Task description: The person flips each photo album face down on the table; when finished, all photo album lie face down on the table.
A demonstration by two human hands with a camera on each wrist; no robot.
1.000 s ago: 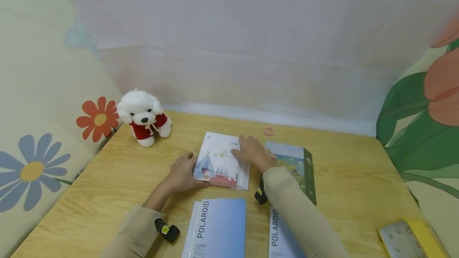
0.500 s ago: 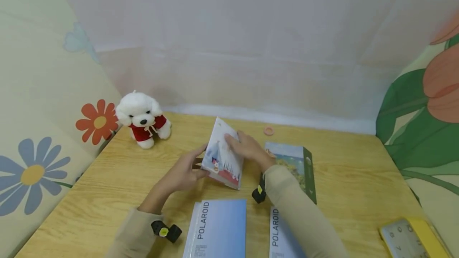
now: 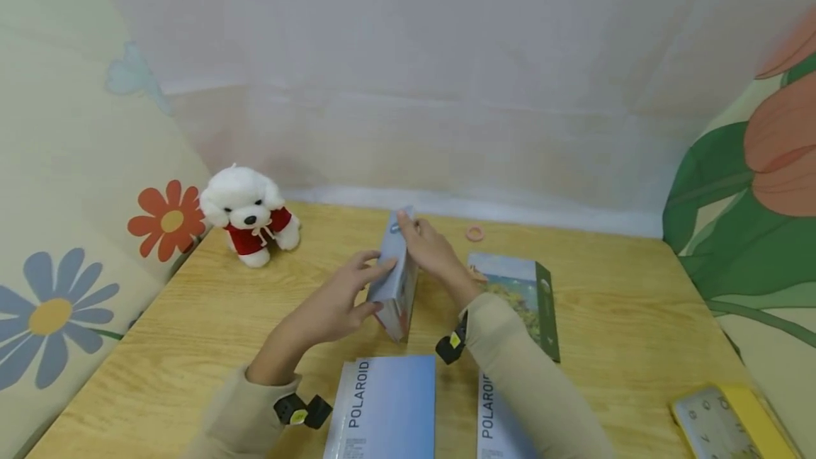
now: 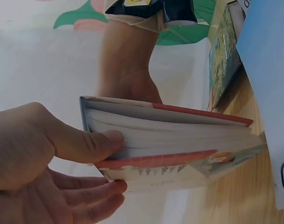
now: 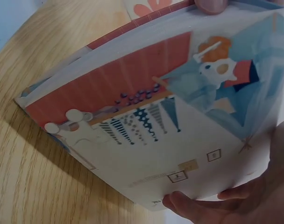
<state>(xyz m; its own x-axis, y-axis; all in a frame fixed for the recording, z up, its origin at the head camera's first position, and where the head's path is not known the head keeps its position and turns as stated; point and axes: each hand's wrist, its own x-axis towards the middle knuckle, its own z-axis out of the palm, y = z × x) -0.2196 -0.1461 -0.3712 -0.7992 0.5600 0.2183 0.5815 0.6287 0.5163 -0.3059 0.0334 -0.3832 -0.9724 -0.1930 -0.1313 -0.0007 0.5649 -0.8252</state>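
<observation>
Illustrated pale-blue and red picture book point(image 3: 397, 282) stands on edge, front cover hidden from the head view.
Left hand point(image 3: 338, 303) and right hand point(image 3: 433, 257) clasp it; its long axis runs away from the person, right of the white plush dog point(image 3: 248, 214).

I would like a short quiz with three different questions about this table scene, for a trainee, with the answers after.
1. True or false: the illustrated book lies flat on the table.
2. Multiple choice: the plush dog wears something A) blue, B) red, C) green.
3. Fill in: the word printed on the blue book nearest the person is ____.

Key:
1. False. It stands up on its edge, with the left hand and the right hand each holding one side.
2. B.
3. POLAROID.
</observation>
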